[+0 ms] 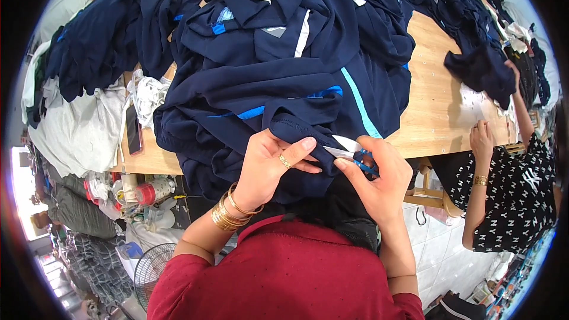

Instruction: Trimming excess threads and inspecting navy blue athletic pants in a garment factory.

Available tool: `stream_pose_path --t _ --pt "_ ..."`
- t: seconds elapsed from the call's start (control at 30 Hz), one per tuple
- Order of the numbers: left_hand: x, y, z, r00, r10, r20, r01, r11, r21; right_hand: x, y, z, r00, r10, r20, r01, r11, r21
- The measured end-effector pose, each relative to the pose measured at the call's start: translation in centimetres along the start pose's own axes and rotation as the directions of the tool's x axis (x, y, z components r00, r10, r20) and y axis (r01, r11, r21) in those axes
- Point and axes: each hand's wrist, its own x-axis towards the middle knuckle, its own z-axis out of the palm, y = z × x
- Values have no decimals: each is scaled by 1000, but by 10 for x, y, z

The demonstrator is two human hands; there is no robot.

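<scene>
A: Head view first. Left hand (269,163)?

B: Pinching the hem of a dark navy knit garment with light blue stripes (278,98), thumb stretched flat along the fold, fingers curled under the cloth. Gold ring on one finger, stack of gold bangles (230,212) at the wrist.

A: Right hand (376,181)?

B: Closed around small blue-handled thread snips with silver blades (347,151). Blade tips touching the hem just beside the left thumb. Blades possibly a little parted, hard to tell at this size.

A: Garment's place?

B: Draped over the near edge of the pale wooden table (438,106), topping a heap of similar navy pieces spread toward the far edge.

A: Around it?

B: Black smartphone (133,129) flat near the table's left edge, beside a tangle of white cord (148,95). Another navy pile (480,68) near the right edge. Another person in a black top with white print (515,192) at the right side, one hand (481,139) resting on that edge.
</scene>
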Motion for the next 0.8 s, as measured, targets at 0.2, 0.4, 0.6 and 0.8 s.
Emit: stream_pose_path --t 0.2,0.4,0.6,0.8 --pt "-1 4 5 999 26 -19 -26 1000 5 2 2 -5 1000 -21 9 21 997 71" --pt "-1 3 6 997 69 -38 -68 998 2 -2 -1 -8 1000 -2 3 2 1000 23" --pt "-4 2 8 990 130 -60 -127 991 50 -4 -2 -5 995 -102 -10 101 993 -64" --pt "-4 2 10 986 161 -43 -157 984 85 -4 -1 -7 987 -161 -16 157 977 -145"
